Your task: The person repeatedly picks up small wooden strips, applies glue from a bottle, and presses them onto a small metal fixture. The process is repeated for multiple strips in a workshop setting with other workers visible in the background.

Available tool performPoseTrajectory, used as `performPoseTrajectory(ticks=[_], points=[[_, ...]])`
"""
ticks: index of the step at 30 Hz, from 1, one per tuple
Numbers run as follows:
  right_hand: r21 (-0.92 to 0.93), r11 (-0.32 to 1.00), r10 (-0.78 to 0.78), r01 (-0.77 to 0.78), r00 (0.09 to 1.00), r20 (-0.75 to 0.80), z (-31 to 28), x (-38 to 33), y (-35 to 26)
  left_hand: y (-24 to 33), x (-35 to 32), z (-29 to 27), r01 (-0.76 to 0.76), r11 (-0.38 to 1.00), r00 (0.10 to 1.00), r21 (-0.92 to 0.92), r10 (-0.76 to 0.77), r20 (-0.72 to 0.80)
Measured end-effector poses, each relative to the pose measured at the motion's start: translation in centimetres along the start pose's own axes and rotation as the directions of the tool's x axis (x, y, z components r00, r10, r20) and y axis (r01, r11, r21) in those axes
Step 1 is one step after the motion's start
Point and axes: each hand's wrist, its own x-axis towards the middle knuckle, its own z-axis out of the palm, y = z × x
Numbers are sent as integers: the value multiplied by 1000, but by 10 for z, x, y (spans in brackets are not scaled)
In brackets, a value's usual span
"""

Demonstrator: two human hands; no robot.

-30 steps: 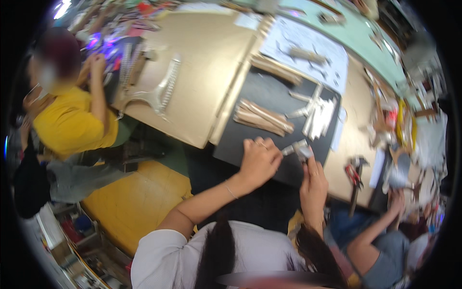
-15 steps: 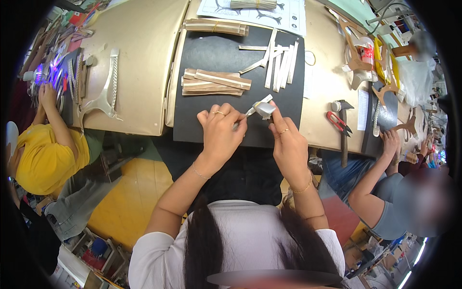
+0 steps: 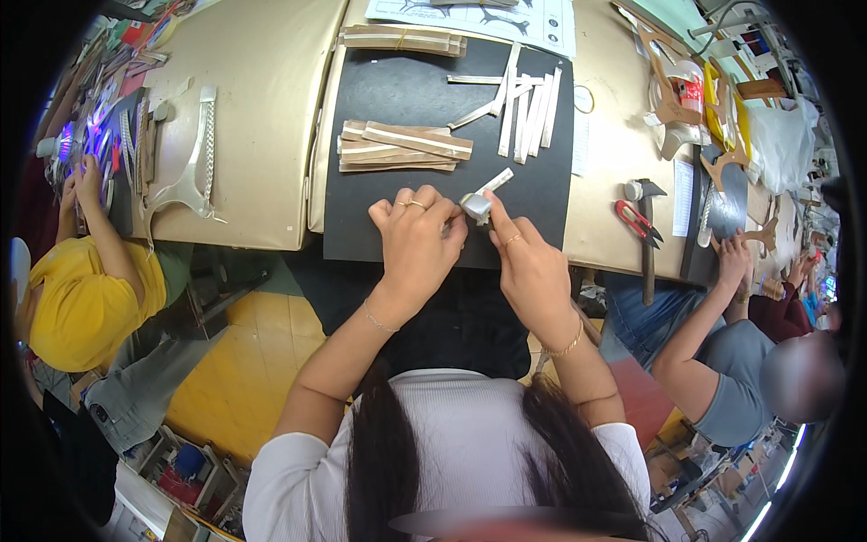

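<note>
Over the near edge of the black mat (image 3: 379,203), my right hand (image 3: 535,271) grips a small silver metal tool (image 3: 476,208) between thumb and forefinger. A narrow whitish strip (image 3: 497,181) sticks out beyond the tool to the upper right. My left hand (image 3: 415,239) is closed in a pinch just left of the tool, around the strip's near end, which its fingers mostly hide. Farther up the mat lie several pale folded strips (image 3: 522,113), some crossing each other. To their left rests a pile of brown strips with white centre lines (image 3: 406,149).
A banded bundle of brown strips (image 3: 404,41) lies at the mat's far edge, below a printed sheet (image 3: 546,27). A hammer (image 3: 646,239) and red-handled snips (image 3: 638,222) lie at right. Co-workers sit on both sides; a braided strap piece (image 3: 194,181) lies at left.
My right hand and the silver tool have moved left, up close to my left fingers. More of the strip shows beyond the tool. My left hand has barely moved.
</note>
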Motion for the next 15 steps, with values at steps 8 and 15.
performPoseTrajectory(ticks=[8,15], points=[[75,997,-27,36,992,-122,4,-5,1,1,-2,-1,11,1000,1000,9,-11,10],[-68,996,61,-57,996,59,8,-5,2,-5,-10,-11,146,985,986,-95,-138,91]])
